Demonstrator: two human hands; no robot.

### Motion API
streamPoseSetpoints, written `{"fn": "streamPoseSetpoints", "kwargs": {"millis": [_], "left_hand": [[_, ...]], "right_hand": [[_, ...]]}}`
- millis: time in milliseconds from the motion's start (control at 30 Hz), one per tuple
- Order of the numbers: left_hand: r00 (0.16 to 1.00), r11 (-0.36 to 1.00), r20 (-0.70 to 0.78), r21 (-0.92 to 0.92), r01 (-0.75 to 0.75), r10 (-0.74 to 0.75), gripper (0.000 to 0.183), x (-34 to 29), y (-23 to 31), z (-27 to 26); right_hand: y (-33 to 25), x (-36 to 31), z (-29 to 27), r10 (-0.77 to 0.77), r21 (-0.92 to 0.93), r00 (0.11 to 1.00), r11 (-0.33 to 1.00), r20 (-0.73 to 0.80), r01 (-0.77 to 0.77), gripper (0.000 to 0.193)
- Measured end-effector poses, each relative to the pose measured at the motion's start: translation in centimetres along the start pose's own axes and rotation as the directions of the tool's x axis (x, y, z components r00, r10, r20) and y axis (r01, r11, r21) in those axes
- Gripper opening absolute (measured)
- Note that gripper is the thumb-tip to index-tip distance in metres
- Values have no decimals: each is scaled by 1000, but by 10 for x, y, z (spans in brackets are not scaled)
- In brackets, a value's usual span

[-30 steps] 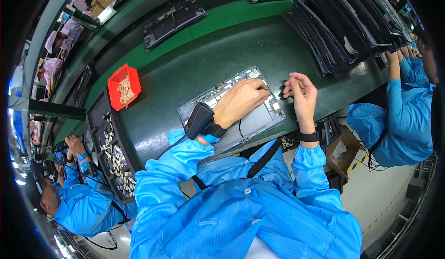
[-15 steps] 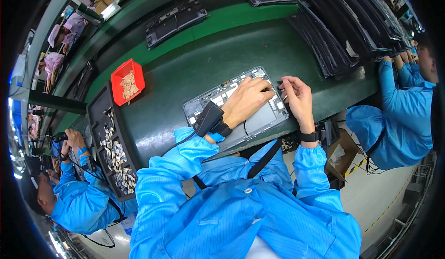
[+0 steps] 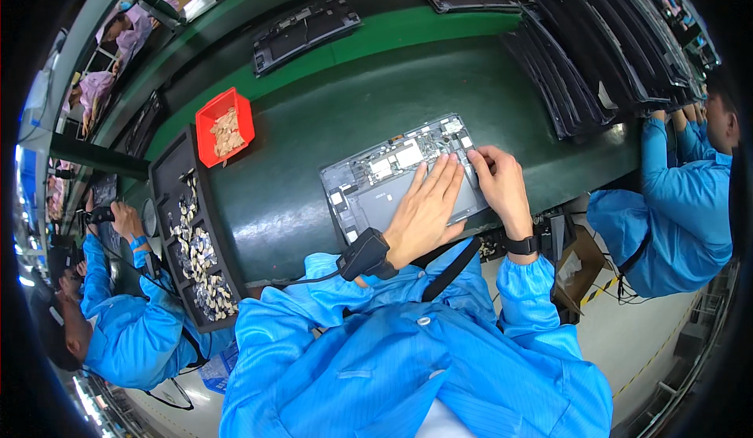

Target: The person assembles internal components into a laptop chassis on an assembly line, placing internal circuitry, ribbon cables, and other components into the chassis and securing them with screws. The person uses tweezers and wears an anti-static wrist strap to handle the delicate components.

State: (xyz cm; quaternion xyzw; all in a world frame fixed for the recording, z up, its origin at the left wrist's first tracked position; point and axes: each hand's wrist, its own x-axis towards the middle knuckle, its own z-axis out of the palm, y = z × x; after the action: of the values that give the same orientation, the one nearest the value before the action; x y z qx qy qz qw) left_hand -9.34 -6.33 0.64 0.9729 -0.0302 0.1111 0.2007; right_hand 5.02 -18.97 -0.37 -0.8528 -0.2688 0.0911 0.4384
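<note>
A flat laptop-like housing (image 3: 376,201), its inside exposed, lies tilted on the green table in front of me. Circuit boards (image 3: 408,153) run along its far side, and a grey panel fills the near part. My left hand (image 3: 423,210) rests flat over the right half of that panel, fingers stretched together toward the boards. At the housing's right edge, my right hand (image 3: 502,187) has its thumb and fingers bent in close to one another. Whatever lies between those fingertips is too small to make out. A black device is strapped to my left wrist, a dark band to my right.
To the left stand a red bin (image 3: 248,124) of small tan pieces and a black compartment tray (image 3: 169,203) with many small parts. Similar housings (image 3: 306,34) lie on the far ledge. Stacked dark panels (image 3: 565,54) fill the far right. Co-workers in blue sit on both sides.
My left hand has drawn back toward me from the boards and flattened onto the panel. My right hand has moved slightly nearer to me, and its fingertips now meet the housing's edge.
</note>
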Motion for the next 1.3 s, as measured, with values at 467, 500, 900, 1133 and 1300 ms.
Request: {"fn": "streamPoseSetpoints", "kwargs": {"millis": [467, 500, 900, 1133, 1300], "left_hand": [[1000, 988, 19, 156, -10, 7, 106, -2, -27, -12], [1000, 990, 24, 138, -17, 14, 105, -3, -29, -12], [905, 983, -397, -34, -181, 153, 52, 14, -59, -35], [921, 893, -387, -400, -208, 41, 16, 24, -93, -14], [974, 670, -177, -742, -39, -139, 16, 33, -103, -9]], "right_hand": [[4, -15, 18, -206, -334, 969, 931, -139, 150, 34], [6, -13, 16, -218, -263, 969, 947, -115, 182, 33], [11, 34, -12, 116, 580, 992, 812, -51, -65, 21], [-63, 218, -22, 67, 606, 995, 796, -75, -8, 37], [-155, 343, 118, -26, 615, 921, 752, 388, -237, 32]]}}
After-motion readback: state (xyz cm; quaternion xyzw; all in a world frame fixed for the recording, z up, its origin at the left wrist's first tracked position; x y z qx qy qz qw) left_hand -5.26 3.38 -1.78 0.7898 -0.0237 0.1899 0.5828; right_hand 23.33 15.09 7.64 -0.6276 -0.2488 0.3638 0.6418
